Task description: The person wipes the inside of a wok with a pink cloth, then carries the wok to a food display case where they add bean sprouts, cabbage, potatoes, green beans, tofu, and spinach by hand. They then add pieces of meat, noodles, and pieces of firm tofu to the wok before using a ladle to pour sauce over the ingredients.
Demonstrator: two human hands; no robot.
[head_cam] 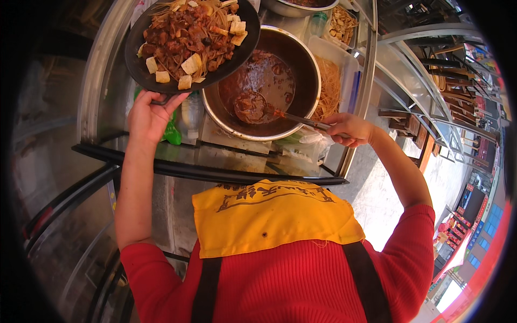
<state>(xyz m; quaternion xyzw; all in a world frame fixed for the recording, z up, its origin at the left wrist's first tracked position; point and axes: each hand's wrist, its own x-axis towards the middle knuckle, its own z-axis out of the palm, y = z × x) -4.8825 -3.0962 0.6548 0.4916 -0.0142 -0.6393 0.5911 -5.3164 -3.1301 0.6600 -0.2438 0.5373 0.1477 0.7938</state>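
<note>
My left hand (155, 111) grips the short handle of a black pan (139, 74), which hangs tilted over the counter at the upper left. Noodles, a reddish-brown meat topping (181, 40) and pale tofu-like cubes (191, 63) fill the pan. In my right hand (349, 129) is the metal handle of a ladle (301, 119). Its bowl rests in dark brown sauce (282, 97) with chunks, inside a large stainless steel pot (313, 72). The pan partly covers the pot's left rim.
Right of the pot, a clear plastic container (350, 64) holds thin noodles (325, 87). A tray of chopped pieces (342, 24) and another metal bowl (301, 10) stand farther back. A green bag (173, 131) and plastic bottle (190, 117) lie left. A metal frame (369, 60) edges the counter.
</note>
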